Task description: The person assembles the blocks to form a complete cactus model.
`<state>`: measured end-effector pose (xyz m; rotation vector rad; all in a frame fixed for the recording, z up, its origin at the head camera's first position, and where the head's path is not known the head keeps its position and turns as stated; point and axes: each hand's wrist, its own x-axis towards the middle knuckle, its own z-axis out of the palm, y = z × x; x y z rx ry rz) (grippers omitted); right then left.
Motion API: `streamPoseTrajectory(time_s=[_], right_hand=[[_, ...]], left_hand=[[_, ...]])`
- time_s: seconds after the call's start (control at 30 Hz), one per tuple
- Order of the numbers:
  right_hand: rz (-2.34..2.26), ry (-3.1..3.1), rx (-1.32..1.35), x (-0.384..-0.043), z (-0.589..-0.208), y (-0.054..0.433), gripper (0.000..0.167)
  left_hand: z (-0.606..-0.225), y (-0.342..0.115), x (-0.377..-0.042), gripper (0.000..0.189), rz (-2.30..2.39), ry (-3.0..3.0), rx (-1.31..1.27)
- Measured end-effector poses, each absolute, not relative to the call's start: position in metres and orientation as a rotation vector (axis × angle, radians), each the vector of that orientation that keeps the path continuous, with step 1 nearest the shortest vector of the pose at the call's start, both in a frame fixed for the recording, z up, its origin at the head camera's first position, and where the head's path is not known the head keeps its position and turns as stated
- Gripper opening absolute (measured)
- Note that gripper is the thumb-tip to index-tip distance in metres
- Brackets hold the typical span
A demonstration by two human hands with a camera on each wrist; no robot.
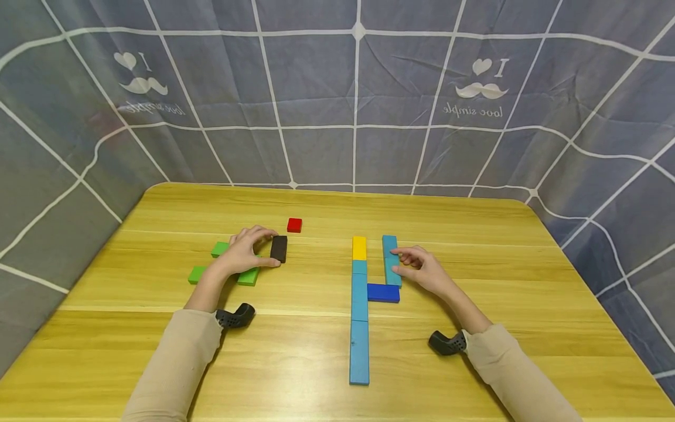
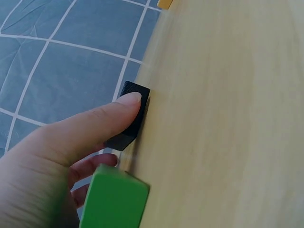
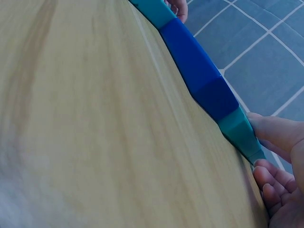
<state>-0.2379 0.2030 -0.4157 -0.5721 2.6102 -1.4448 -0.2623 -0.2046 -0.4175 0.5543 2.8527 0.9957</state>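
My left hand (image 1: 244,253) pinches a black block (image 1: 278,249) lengthwise, thumb at its near end and index finger at its far end. In the left wrist view the thumb lies against that black block (image 2: 130,121). Green blocks (image 1: 248,277) lie under and beside this hand. My right hand (image 1: 424,269) touches the right side of two light blue blocks (image 1: 389,243) set end to end, thumb and index finger apart. A dark blue block (image 1: 383,293) joins their near end to a long light blue row (image 1: 360,351), topped by a yellow block (image 1: 359,248).
A small red block (image 1: 295,225) lies beyond the black one. The wooden table (image 1: 295,363) ends at a grey checked curtain (image 1: 316,88) behind and on both sides. Black wrist devices (image 1: 237,316) sit at both cuffs.
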Motion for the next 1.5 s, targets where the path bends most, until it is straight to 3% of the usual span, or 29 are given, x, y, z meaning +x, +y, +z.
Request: streamPoseTrajectory(time_s=[0.27, 0.67, 0.97, 1.5], right_hand=[[-1.433, 2.633, -0.602, -0.248, -0.434, 0.210, 0.037], [-1.437, 2.626, -0.560, -0.246, -0.431, 0.209, 0.037], [-1.433, 2.615, -0.565, -0.232, -0.405, 0.199, 0.036], [-1.451, 2.613, -0.586, -0.241, -0.421, 0.205, 0.035]], left_hand=[[-0.415, -0.189, -0.269, 0.063, 1.200, 2.838, 0.466], [-0.414, -0.140, -0.287, 0.068, 1.314, 2.871, 0.471], [-0.415, -0.105, -0.301, 0.069, 1.335, 2.915, 0.500], [-0.430, -0.064, -0.327, 0.064, 1.511, 2.864, 0.451]])
